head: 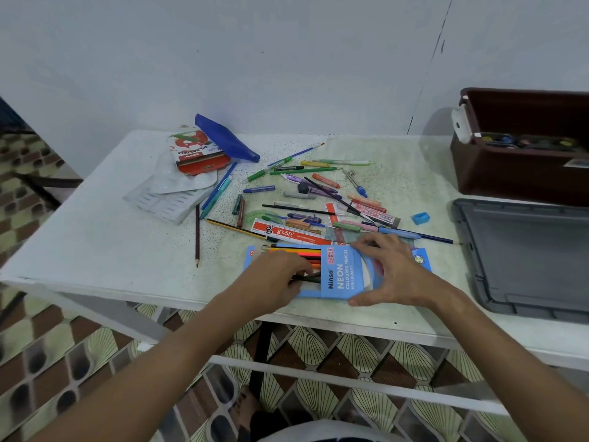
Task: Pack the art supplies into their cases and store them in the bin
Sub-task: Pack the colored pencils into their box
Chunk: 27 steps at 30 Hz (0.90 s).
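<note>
- Head view: a blue box of neon coloured pencils (342,275) lies flat near the front edge of the white table (95,237), its tray slid partly out to the left.
- The row of coloured pencils (302,255) shows in the exposed tray, orange and pink toward the back, darker ones toward the front.
- The left hand (275,282) rests on the tray with fingers curled round a few dark pencils at the front of the row.
- The right hand (393,269) spans the box's sleeve, thumb at the near edge and fingers curved over the far edge, holding it.
- Just behind the box lies a red and white ruler (288,234), and beyond it a scatter of loose pens, crayons and pencils (318,189).
- A single brown pencil (197,234) lies apart to the left, tip toward the front.
- At the back left sit an oil pastels box (199,151), a blue pouch (224,138) and a white paint palette (172,199).
- A small blue sharpener (420,217) lies near the grey lid (526,260) on the right.
- The dark brown bin (516,173) stands behind the lid, open, with small items inside.
</note>
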### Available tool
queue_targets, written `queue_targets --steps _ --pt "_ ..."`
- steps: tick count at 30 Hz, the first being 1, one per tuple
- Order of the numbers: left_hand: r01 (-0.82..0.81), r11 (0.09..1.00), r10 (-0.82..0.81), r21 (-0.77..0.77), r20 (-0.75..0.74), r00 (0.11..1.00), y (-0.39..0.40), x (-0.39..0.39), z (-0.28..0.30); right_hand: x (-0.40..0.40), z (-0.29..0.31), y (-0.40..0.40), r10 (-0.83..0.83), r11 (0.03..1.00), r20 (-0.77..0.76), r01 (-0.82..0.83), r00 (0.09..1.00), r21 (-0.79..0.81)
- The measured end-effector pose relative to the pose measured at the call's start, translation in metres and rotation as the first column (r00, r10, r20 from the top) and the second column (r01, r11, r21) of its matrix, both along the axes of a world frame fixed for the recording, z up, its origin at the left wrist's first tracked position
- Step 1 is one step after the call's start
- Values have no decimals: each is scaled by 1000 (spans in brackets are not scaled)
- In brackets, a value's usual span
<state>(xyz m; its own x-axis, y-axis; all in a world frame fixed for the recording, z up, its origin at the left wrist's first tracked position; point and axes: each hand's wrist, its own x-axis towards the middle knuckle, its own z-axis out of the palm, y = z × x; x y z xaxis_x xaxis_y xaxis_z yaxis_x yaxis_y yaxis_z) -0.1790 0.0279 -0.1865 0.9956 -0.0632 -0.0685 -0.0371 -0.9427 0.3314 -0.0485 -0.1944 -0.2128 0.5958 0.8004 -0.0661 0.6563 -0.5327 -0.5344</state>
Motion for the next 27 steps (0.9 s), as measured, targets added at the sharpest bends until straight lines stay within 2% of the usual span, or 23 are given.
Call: queue_targets --steps 3,10,17,21,24,27 --pt "42 999 -42 -3 -57 997 -1 3 0 0 0 -1 0 1000 4 0 1000 -1" --pt "13 991 -44 -137 -228 973 8 7 11 0 1 0 22 1000 23 -22 1000 1" --pt "-87 963 39 -256 -186 982 0 5 10 -2 4 -1 16 1000 21 -17 1000 3" --pt "-40 999 37 -13 -159 987 26 -6 18 -2 5 -2 10 1000 10 -10 1000 -1" --pt "-27 997 42 70 -223 974 42 -16 21 -1 4 -1 12 1000 10 -12 1000 -6" --pt "0 994 25 113 -226 974 42 -20 21 0 3 -2 10 1000 5 -10 1000 1"
